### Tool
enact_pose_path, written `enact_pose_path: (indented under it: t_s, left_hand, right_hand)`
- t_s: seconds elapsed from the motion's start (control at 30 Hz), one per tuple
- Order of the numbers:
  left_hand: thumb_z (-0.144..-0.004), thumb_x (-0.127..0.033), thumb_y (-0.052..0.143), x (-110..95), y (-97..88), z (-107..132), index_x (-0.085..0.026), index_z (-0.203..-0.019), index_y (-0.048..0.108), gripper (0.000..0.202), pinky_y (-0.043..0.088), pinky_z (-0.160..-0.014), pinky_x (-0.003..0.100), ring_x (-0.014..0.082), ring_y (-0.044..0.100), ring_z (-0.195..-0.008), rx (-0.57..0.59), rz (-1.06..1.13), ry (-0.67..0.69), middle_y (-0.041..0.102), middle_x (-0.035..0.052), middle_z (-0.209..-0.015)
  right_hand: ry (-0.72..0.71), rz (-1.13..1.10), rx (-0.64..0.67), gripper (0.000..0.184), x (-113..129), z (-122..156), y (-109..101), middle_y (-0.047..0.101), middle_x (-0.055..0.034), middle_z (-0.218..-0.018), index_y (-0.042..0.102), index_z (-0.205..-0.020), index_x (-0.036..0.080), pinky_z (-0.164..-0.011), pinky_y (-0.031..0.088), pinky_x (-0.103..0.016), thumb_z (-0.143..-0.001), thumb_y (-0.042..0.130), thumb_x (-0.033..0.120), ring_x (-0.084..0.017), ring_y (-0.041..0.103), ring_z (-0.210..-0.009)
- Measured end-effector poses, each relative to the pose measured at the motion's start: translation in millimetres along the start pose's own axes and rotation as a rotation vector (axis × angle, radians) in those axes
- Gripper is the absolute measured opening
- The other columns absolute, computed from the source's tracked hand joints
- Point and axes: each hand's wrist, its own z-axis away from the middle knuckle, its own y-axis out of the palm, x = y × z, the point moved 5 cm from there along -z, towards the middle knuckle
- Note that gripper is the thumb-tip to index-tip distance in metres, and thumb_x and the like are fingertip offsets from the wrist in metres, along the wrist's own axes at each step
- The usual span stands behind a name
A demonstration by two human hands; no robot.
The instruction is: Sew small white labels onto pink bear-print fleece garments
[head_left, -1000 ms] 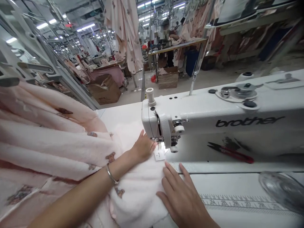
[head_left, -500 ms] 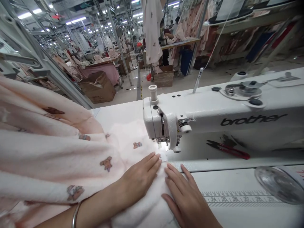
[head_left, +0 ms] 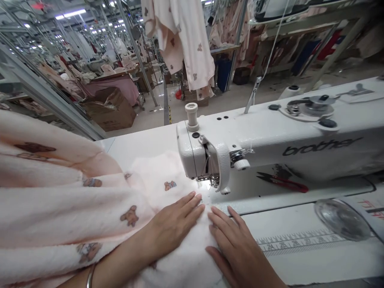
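Pale pink plush fabric (head_left: 141, 192) printed with small bears drapes over the left side and runs beneath the needle area of a white sewing machine (head_left: 204, 148). My left hand (head_left: 177, 222) lies flat on it, fingers stretched toward the presser foot. On the fabric's right edge, my right hand (head_left: 234, 244) rests with fingers spread, its fingertips close to the left hand's. A small white label is partly visible just ahead of the left fingertips; glare from the machine lamp blurs it. The presser foot and needle are hard to make out.
Red-handled thread snips (head_left: 283, 183) lie under the machine arm. A clear round dish (head_left: 342, 219) stands at the right, near a printed ruler scale (head_left: 300, 242). Beyond the table are a cardboard box (head_left: 109, 109), hanging printed garments (head_left: 195, 52) and metal posts.
The camera view has shifted and tilted slightly. Hanging garments in the background have swung or moved into fuller view. The label near the left fingertips is less visible; both hands keep nearly the same pose.
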Motion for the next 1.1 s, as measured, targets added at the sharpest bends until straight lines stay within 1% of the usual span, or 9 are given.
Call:
enact_pose_path:
  t_s: [0.17,0.27,0.33,0.43,0.6,0.7,0.83,0.97,1.1]
  left_hand:
    - [-0.096,-0.011,0.040,2,-4.9,-1,-0.010,-0.142,0.036,0.046,0.038,-0.112,0.037,0.0241,0.023,-0.142,0.026,-0.007,0.028,0.032,0.0152,-0.150]
    - [-0.095,-0.010,0.039,2,-5.2,-1,-0.010,-0.143,0.035,0.047,0.039,-0.112,0.038,0.0250,0.023,-0.142,0.059,-0.029,0.037,0.030,0.0155,-0.150]
    - [-0.095,-0.009,0.038,2,-5.4,-1,-0.009,-0.142,0.035,0.047,0.039,-0.111,0.038,0.0252,0.024,-0.141,0.057,-0.028,0.035,0.031,0.0156,-0.150]
    - [-0.095,-0.009,0.038,2,-4.6,-1,-0.009,-0.141,0.036,0.046,0.040,-0.111,0.038,0.0251,0.025,-0.141,0.044,-0.021,0.026,0.032,0.0158,-0.150]
    - [-0.096,-0.010,0.038,4,-3.2,-1,-0.011,-0.143,0.035,0.046,0.039,-0.112,0.039,0.0241,0.027,-0.141,0.002,0.025,0.003,0.033,0.0155,-0.149]
    - [-0.096,-0.010,0.039,5,-2.2,-1,-0.013,-0.143,0.034,0.048,0.039,-0.111,0.038,0.0240,0.029,-0.140,0.014,0.047,-0.010,0.034,0.0147,-0.149]
    - [-0.096,-0.010,0.039,5,-2.2,-2,-0.013,-0.142,0.036,0.047,0.040,-0.111,0.038,0.0248,0.030,-0.140,0.025,0.039,-0.015,0.034,0.0149,-0.149]
    - [-0.095,-0.009,0.038,4,-2.7,-2,-0.012,-0.142,0.036,0.047,0.040,-0.111,0.038,0.0247,0.029,-0.140,0.020,0.028,-0.011,0.034,0.0152,-0.149]
    - [-0.095,-0.007,0.038,3,-0.9,-2,-0.011,-0.142,0.036,0.048,0.038,-0.111,0.037,0.0244,0.026,-0.141,0.037,0.011,-0.010,0.031,0.0146,-0.150]
  right_hand:
    - [0.020,-0.082,-0.056,0.014,-3,-1,-6,0.059,-0.0109,-0.116,0.056,-0.101,0.012,-0.109,0.029,-0.043,-0.092,0.049,0.020,-0.024,0.046,-0.122]
    - [0.137,-0.138,-0.099,0.015,-11,-6,-9,0.057,-0.0114,-0.110,0.056,-0.101,0.012,-0.096,0.042,-0.038,-0.093,0.045,0.017,-0.022,0.049,-0.110]
    - [0.207,-0.080,-0.118,0.021,-17,-10,-8,0.055,-0.0125,-0.106,0.056,-0.109,0.010,-0.085,0.046,-0.037,-0.094,0.043,0.016,-0.022,0.050,-0.103]
    - [0.201,0.059,-0.128,0.030,-18,-13,-1,0.055,-0.0150,-0.105,0.055,-0.120,0.005,-0.083,0.046,-0.042,-0.094,0.045,0.017,-0.026,0.050,-0.100]
    - [0.181,0.167,-0.115,0.031,-15,-10,13,0.055,-0.0161,-0.109,0.058,-0.118,0.004,-0.087,0.042,-0.045,-0.094,0.045,0.018,-0.029,0.049,-0.103]
    - [0.166,0.193,-0.103,0.031,-14,-8,15,0.055,-0.0162,-0.109,0.058,-0.118,0.003,-0.088,0.041,-0.045,-0.095,0.043,0.018,-0.029,0.048,-0.104]
    - [0.163,0.184,-0.110,0.030,-14,-8,13,0.055,-0.0158,-0.109,0.058,-0.116,0.004,-0.089,0.040,-0.044,-0.095,0.041,0.018,-0.029,0.048,-0.105]
    - [0.191,0.068,-0.141,0.026,-17,-9,5,0.055,-0.0146,-0.107,0.057,-0.111,0.004,-0.088,0.041,-0.040,-0.096,0.041,0.018,-0.026,0.048,-0.103]
    - [0.209,0.043,-0.121,0.030,-18,-11,0,0.055,-0.0134,-0.104,0.054,-0.119,0.004,-0.084,0.044,-0.037,-0.096,0.041,0.018,-0.023,0.050,-0.098]
